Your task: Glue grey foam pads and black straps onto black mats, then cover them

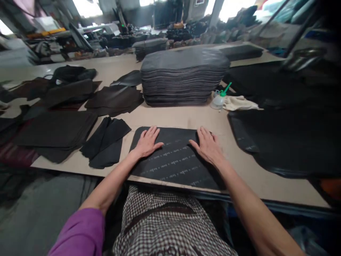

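Note:
A black sheet with rounded far corners and rows of pale printed lettering lies flat at the table's near edge. My left hand rests on its far left part, the thumb stretched inward and the fingers pointing away. On the far right part lies my right hand, also flat with its thumb out to the side. Neither hand grips anything. Just beyond the sheet stands a tall stack of dark grey pieces. Left of the sheet are loose black offcuts.
Piles of dark sheets cover the left side of the table. A small bottle with a green nozzle stands beside a whitish cloth, right of the stack. Large black sheets spread over the right side.

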